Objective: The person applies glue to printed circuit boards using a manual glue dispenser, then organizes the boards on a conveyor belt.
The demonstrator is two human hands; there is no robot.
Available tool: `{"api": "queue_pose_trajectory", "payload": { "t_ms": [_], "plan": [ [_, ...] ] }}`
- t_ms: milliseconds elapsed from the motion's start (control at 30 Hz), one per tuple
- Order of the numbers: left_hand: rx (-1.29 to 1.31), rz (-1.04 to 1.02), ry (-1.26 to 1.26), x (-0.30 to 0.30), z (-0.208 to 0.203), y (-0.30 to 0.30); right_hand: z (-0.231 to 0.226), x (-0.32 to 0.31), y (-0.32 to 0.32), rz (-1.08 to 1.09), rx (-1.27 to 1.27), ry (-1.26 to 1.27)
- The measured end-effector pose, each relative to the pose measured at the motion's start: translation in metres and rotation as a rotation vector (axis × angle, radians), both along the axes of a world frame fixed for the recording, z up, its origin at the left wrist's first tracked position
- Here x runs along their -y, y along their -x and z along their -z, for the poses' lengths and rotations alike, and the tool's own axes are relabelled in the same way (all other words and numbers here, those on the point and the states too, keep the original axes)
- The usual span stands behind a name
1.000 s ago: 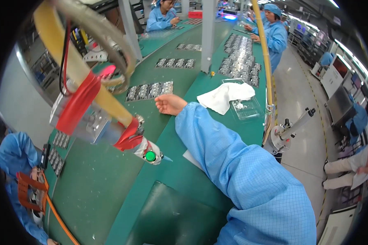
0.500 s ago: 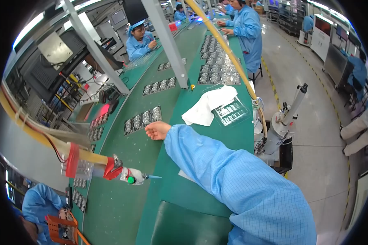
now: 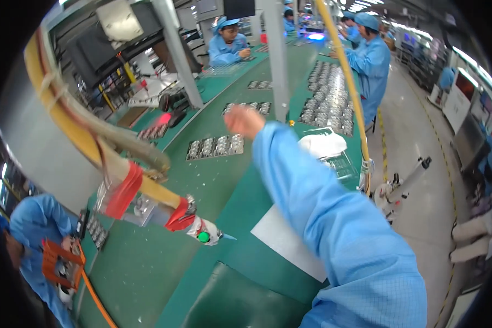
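The right hand has blurred, loosely curled fingers; I cannot tell whether they hold anything. Near frame centre, a dark rectangular panel of silvery parts lies on the green worktop; a low wrist swing could skew it.

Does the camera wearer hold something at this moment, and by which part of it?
Nothing can be seen held in the right hand, though it is too blurred to rule out something small. The left hand is out of view.
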State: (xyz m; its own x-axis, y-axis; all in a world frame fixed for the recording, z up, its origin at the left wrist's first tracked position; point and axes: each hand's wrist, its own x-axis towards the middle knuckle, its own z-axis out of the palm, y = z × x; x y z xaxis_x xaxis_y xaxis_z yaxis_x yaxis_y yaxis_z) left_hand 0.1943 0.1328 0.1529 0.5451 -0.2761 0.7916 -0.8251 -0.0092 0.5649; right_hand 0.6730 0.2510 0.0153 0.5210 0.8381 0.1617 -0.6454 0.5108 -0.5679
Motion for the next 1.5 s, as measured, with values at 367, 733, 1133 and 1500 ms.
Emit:
{"api": "queue_pose_trajectory", "payload": {
  "t_ms": [367, 733, 1133, 1500],
  "plan": [
    [0.094, 0.011, -0.065, -0.041, 0.009, 0.021, -0.132, 0.001, -0.099, 0.427, 0.697, 0.898],
    [0.184, 0.022, -0.093, -0.059, 0.048, 0.043, -0.123, 0.001, -0.137, 0.437, 0.534, 0.983],
    [0.148, -0.09, -0.011, -0.066, 0.062, 0.056, -0.115, -0.024, -0.154, 0.476, 0.662, 1.04],
    [0.132, -0.196, 0.07, -0.065, 0.071, 0.065, -0.105, -0.022, -0.131, 0.41, 0.667, 1.029]
  ]
}}
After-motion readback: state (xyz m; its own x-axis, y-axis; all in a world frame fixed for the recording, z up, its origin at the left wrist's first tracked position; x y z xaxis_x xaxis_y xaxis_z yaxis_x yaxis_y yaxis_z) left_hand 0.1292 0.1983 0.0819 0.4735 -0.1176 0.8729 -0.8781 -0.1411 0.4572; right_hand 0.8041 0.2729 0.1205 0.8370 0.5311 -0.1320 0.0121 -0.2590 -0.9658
